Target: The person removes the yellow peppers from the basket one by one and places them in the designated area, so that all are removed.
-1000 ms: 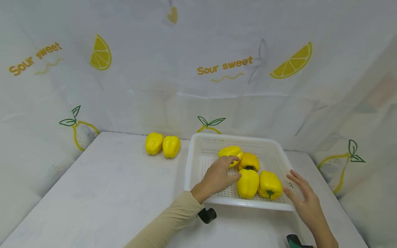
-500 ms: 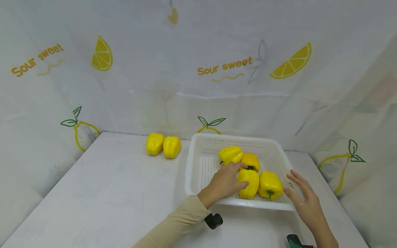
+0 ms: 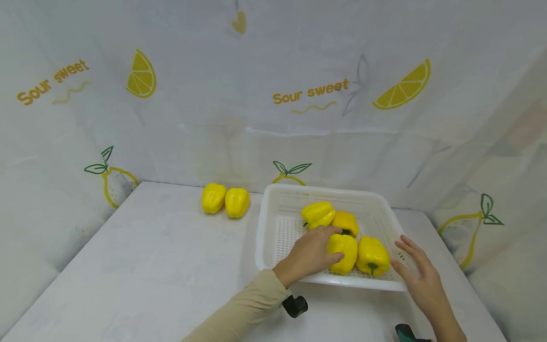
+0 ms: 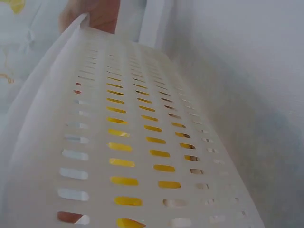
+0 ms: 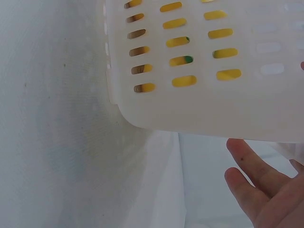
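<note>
In the head view, four yellow bell peppers lie in a white perforated basket (image 3: 342, 281). My left hand (image 3: 309, 251) reaches over the front rim, its fingers and thumb curved round the near middle pepper (image 3: 345, 261), which rests in the basket. Touching that one are the front right pepper (image 3: 373, 255) and an orange-tinged pepper (image 3: 347, 221); another (image 3: 318, 213) lies behind my left hand. My right hand (image 3: 423, 275) stands at the basket's right side, fingers spread and holding nothing. Its fingers (image 5: 249, 164) show beside the basket wall (image 5: 199, 111) in the right wrist view.
Two more yellow peppers (image 3: 213, 198) stand side by side on the white table (image 3: 149, 266), left of the basket. A lemon-printed cloth (image 3: 192, 95) hangs behind the table. Black wrist devices (image 3: 296, 306) show under both forearms.
My left hand has moved right and slightly nearer, from beside the back left pepper to the near middle one, uncovering the back left pepper's stem. My right hand has stayed in place.
</note>
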`<state>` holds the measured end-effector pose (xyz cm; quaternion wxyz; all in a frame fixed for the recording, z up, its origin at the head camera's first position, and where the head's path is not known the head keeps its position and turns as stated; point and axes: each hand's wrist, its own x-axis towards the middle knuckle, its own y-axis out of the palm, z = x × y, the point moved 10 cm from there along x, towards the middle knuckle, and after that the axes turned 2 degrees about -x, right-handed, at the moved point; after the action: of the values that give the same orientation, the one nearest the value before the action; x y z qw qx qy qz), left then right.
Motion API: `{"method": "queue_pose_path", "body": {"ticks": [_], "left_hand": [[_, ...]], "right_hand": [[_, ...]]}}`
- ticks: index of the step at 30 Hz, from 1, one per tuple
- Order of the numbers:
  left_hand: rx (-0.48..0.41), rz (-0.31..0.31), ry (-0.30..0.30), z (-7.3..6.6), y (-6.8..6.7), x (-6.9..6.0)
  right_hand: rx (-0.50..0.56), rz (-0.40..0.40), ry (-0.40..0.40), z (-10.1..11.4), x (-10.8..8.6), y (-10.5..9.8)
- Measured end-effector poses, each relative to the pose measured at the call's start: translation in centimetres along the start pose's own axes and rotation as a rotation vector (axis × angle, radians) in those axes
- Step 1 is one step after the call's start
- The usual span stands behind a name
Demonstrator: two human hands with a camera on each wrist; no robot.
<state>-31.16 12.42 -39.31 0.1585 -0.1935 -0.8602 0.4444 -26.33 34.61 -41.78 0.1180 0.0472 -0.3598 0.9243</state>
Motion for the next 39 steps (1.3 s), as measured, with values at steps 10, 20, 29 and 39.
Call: {"method": "queue_pose_path", "body": {"ticks": [10,20,29,39], "left_hand": [[0.002,-0.042,0.104,-2.0,-2.1,0.2],[-0.014,-0.014,0.07,-2.1,-1.1,1.3],[-0.007,0.035,0.057,-2.0,0.2,1.9],[-0.011,0.088,0.074,-1.6,1.5,2.1]], "right_hand": [[-0.013,0.01,-0.016,0.0,0.1,-0.1],[-0.001,-0.002,-0.011,0.0,0.0,0.0],[-0.01,-0.015,-0.004,0.1,0.1,0.0],[-0.011,-0.011,0.002,-0.1,0.0,0.0]]}}
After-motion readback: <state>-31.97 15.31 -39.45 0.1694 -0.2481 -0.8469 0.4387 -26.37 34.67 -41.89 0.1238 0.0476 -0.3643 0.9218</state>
